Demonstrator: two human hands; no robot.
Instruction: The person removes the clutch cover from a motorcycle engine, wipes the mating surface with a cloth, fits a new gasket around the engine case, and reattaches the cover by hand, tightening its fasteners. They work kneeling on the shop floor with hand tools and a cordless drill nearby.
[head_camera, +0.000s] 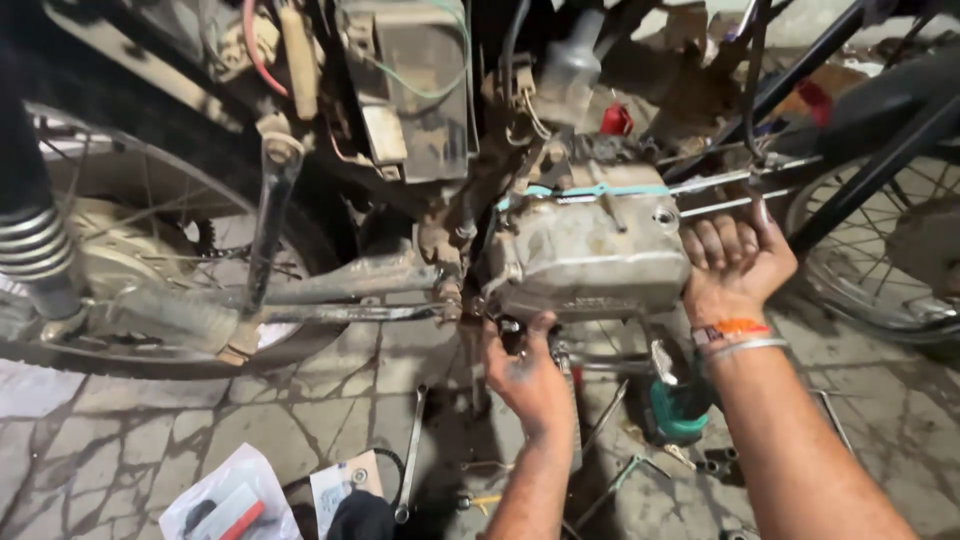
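Motorcycle (300, 150): stands on cracked stone floor (200, 430), rear wheel (130, 270) to the left, a second wheel (890, 250) at right.

Engine case (585, 255): grimy grey metal block, centre frame, long axis running left to right, just above and ahead of both hands.

Right hand (735, 262): palm pressed against the case's right end, fingers curled onto its edge, gripping; bands on the wrist.

Left hand (528, 375): beneath the case's lower left corner, fingers reaching up to the underside, partly closed; whether it holds anything small cannot be told. Both hands touch the case; neither is clearly nearer.

Wrench (412, 450): lying on floor, near the left forearm.

Teal can (680, 410): between the forearms.

Plastic packet (225, 500): lower left.
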